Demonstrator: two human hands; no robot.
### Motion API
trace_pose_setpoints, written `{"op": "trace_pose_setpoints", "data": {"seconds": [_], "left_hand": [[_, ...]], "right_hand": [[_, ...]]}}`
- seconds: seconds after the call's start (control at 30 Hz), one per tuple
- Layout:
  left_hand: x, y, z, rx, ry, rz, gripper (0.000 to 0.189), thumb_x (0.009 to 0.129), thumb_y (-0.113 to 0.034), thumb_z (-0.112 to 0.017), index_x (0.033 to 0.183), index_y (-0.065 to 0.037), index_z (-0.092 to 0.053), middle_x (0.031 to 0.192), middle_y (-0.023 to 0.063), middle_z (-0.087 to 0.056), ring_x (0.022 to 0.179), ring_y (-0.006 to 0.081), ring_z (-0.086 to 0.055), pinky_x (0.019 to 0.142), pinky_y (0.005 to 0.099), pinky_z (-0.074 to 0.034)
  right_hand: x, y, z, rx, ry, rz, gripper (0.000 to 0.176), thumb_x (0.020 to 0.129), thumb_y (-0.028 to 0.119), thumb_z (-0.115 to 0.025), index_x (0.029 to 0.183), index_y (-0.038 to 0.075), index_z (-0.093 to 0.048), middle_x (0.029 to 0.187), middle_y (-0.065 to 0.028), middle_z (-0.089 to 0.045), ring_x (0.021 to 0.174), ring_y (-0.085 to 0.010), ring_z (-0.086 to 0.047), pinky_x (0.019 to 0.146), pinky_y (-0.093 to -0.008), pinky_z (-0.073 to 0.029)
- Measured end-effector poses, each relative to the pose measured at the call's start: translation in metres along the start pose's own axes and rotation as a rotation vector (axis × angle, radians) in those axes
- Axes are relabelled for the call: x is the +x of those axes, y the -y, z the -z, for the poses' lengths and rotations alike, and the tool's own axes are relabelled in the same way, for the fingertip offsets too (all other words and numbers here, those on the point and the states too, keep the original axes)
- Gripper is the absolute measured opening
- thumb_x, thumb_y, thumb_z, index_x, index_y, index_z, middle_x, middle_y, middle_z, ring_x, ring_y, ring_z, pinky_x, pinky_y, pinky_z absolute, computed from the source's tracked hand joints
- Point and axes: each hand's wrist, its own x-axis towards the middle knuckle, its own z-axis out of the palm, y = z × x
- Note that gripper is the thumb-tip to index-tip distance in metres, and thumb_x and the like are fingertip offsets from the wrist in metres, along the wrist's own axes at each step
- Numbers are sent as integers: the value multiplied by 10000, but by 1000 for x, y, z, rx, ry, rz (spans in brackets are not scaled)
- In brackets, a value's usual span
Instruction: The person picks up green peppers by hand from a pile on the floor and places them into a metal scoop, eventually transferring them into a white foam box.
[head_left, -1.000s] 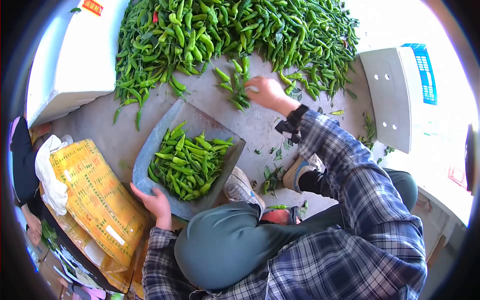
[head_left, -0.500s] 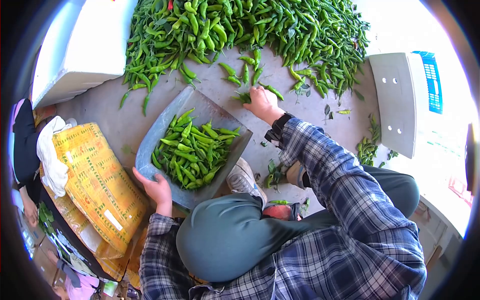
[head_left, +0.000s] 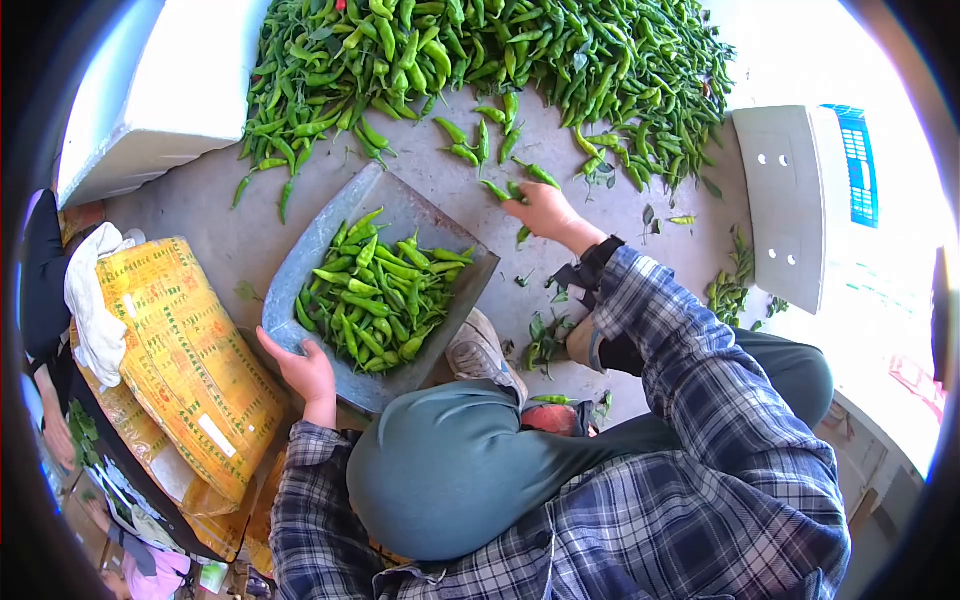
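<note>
A grey metal scoop [head_left: 340,215] lies on the floor with many green peppers [head_left: 375,300] in it. My left hand [head_left: 308,378] holds the scoop by its near left edge, thumb raised. To the right of the scoop, my right hand [head_left: 548,212] has its fingers closed around a few green peppers [head_left: 515,190] just above the floor. Several loose peppers [head_left: 463,143] lie beyond it, in front of a large heap of green peppers [head_left: 480,45].
White foam box [head_left: 165,110] at upper left; yellow taped cardboard [head_left: 195,350] with a white glove [head_left: 97,300] at left. A grey-white panel [head_left: 785,205] and blue crate [head_left: 853,165] stand at right. Other people's hands show at lower left.
My right hand has moved slightly right and nearer to me, with peppers in its fingers. My left hand stays on the scoop. The whole view has shifted a little.
</note>
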Motion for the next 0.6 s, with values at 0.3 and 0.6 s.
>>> {"op": "trace_pose_setpoints", "data": {"seconds": [0.3, 0.6], "left_hand": [[1, 3, -1, -16, -14, -20, 725, 773, -20, -509, 1389, -64, -127, 1220, 326, -429, 1067, 453, -483, 907, 454, -394], [0, -1, 0, 3, -3, -12, 727, 779, -16, -502, 1391, -69, -114, 1206, 337, -434, 1073, 455, -479, 914, 456, -390]], "right_hand": [[13, 32, -25, -263, -197, 117, 267, 758, 218, -605, 954, 51, -535, 871, -169, -591, 825, -339, -593, 705, -425, -490], [22, -13, 8, -417, -283, -162, 206, 767, 127, -533, 947, 27, -532, 883, -190, -612, 766, -358, -630, 656, -419, -514]]}}
